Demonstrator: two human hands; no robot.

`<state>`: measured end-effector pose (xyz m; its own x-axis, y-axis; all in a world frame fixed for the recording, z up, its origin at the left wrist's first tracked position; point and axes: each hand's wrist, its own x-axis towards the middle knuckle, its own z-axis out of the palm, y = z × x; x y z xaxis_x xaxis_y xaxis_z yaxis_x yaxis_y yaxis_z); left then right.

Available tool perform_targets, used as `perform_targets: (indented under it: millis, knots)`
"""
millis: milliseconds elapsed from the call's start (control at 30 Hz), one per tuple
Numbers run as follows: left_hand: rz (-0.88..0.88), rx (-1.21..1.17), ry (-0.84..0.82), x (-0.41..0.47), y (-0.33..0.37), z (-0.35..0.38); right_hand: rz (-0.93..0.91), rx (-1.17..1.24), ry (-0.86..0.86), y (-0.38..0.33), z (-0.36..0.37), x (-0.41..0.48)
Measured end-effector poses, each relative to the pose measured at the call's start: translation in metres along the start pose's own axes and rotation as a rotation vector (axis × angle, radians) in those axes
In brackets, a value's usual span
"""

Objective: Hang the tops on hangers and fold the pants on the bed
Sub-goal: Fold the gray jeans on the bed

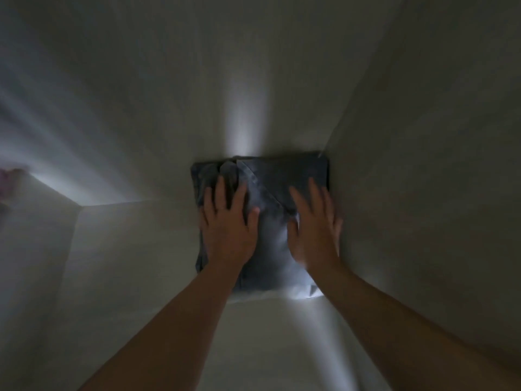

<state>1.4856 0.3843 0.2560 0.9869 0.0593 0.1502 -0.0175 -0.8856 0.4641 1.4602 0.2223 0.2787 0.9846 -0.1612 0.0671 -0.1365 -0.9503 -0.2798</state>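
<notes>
Pants [282, 179] | one pair, dark blue-grey, folded square, frame centre, on pale bed [169, 108] | two hands: left hand [228, 235], right hand [313, 232], both flat on the fabric, fingers spread

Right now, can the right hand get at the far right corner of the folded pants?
Probably yes. The right hand lies flat on the folded pants, fingertips near that corner, with nothing between.

left grip [228, 230] flat, fingers spread, right grip [313, 230] flat, blurred
</notes>
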Motion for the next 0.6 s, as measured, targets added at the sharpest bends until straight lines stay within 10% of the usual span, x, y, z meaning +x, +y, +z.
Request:
perform_targets:
  millis: [133, 600]
  knots:
    - [-0.031, 0.121, -0.288, 0.005, -0.025, 0.048, 0.084, -0.086, -0.237, 0.029, 0.051, 0.016]
    - [-0.024, 0.106, -0.192, 0.018, -0.055, 0.101, 0.044, -0.053, -0.198, 0.047, 0.118, 0.032]
